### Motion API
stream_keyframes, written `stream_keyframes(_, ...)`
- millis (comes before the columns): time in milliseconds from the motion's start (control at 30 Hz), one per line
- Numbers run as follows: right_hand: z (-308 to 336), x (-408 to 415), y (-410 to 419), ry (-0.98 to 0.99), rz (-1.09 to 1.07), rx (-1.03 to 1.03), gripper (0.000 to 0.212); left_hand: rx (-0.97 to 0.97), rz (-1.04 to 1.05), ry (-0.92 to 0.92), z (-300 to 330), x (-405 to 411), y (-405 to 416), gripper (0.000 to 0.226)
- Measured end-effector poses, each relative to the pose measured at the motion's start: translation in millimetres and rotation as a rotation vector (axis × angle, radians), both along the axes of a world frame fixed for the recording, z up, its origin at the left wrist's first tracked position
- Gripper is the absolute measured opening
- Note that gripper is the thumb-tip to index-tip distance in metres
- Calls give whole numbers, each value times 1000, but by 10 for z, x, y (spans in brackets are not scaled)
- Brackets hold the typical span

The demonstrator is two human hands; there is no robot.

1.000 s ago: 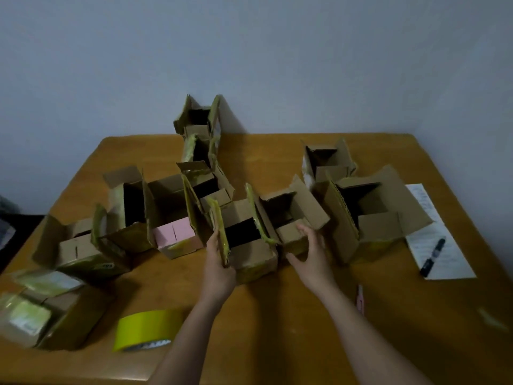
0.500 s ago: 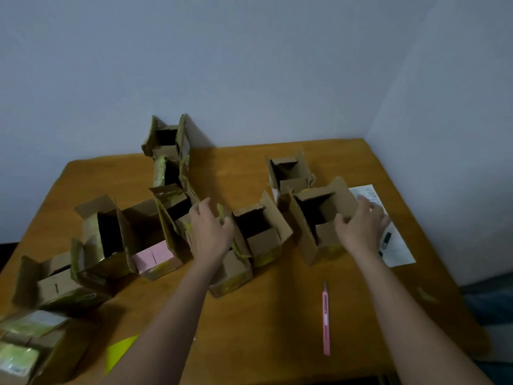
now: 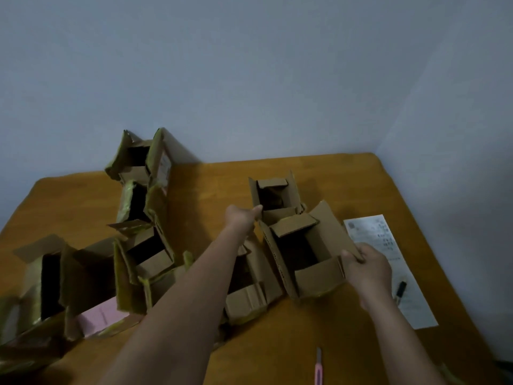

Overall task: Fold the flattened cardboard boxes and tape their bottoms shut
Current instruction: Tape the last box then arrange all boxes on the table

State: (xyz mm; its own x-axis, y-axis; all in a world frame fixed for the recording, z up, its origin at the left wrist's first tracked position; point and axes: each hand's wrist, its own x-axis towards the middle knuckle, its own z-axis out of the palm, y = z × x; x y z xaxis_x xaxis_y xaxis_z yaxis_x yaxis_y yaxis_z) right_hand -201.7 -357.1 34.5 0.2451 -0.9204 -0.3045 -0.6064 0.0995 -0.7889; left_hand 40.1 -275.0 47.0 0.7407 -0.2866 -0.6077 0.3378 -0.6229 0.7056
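Cardboard, light and stiff but flaps bend: grip walls, not flaps. Right hand (image 3: 367, 269) fingers clamped on the big box (image 3: 308, 254) right flap; left hand (image 3: 240, 216) fingers curled on the small box (image 3: 273, 195) wall, just behind it on the counter (image 3: 347, 184).

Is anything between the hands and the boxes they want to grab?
No. The right hand already grips the big box's flap, and the left hand touches the small box behind it.
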Motion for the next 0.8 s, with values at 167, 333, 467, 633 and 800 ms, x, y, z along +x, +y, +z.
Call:
stream_keyframes(167,-39,137,-166,-97,39,27,8,-159,214,112,-106,209,-98,23)
stream_keyframes(333,1,381,-250,-131,61,-5,6,-157,413,-24,-38,509,179,28)
stream_keyframes(467,-14,636,-243,-155,33,9,11,-42,489,-123,7,735,616,34)
stream_keyframes(633,-38,849,-231,-142,-77,88,39,154,344,-163,37,821,1021,29)
stream_keyframes(800,-18,1144,-143,-190,-68,140,34,311,166,-170,99,796,1239,12)
